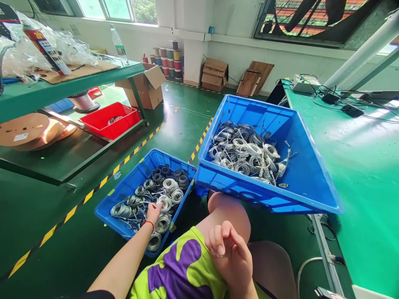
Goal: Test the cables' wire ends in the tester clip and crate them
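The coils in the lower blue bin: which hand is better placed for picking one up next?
Probably the left hand: it seems to touch a pale coil in the lower blue bin. The right hand is farther off, touching no coil.

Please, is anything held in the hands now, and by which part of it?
The left hand touches the near side of a pale cable coil; whether it grips cannot be told. The right hand holds nothing visible.
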The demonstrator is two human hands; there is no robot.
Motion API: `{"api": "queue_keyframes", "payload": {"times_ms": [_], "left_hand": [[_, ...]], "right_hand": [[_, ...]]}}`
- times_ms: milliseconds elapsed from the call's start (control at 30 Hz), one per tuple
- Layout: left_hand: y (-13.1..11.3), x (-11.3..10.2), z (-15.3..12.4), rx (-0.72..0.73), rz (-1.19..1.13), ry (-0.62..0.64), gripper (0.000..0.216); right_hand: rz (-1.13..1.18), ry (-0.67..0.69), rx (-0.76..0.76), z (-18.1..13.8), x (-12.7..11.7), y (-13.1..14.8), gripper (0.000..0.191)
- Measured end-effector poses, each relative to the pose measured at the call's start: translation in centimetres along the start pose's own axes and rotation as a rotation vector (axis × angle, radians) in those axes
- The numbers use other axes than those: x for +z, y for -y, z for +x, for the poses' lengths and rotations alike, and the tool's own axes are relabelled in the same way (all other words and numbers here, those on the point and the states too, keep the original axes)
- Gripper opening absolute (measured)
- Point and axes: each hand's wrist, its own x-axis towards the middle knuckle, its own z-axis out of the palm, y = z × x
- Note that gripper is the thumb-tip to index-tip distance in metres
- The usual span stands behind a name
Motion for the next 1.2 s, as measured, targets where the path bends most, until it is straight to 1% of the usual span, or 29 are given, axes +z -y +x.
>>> {"api": "queue_keyframes", "payload": {"times_ms": [200,333,433,633,733,867,967,1100,1200], "left_hand": [[0.8,0.2,1.8,0.058,0.208,0.118,0.038],[0.8,0.7,3.1,0.094,0.341,0.151,0.038],[0.8,1.3,3.9,0.121,0.436,0.131,0.039],[1.1,2.8,4.3,0.16,0.594,0.017,0.042],[1.2,3.4,4.3,0.187,0.626,0.003,0.042],[1.0,3.6,4.7,0.202,0.634,0.035,0.041],[0.8,3.6,5.1,0.158,0.631,0.069,0.039],[0.7,3.2,5.5,0.09,0.618,0.078,0.039],[0.6,2.7,5.8,0.065,0.602,0.073,0.04]], "right_hand": [[0.001,-0.017,-0.007,-0.4,-0.5,0.0,0.033],[0.035,-0.026,-0.006,-0.7,-0.8,-0.1,0.035],[0.036,-0.021,0.005,-0.5,-0.6,0.1,0.035],[0.029,-0.019,0.012,-0.2,-0.4,0.1,0.034],[0.031,-0.038,-0.009,-0.4,-1.0,-0.3,0.035],[0.032,-0.057,-0.017,-0.6,-1.7,-0.7,0.035],[0.012,-0.071,-0.016,-0.6,-1.5,-0.5,0.034],[-0.008,-0.125,0.044,-0.6,-1.0,0.0,0.033],[0.015,-0.082,0.02,-0.6,-1.1,-0.1,0.033]]}}
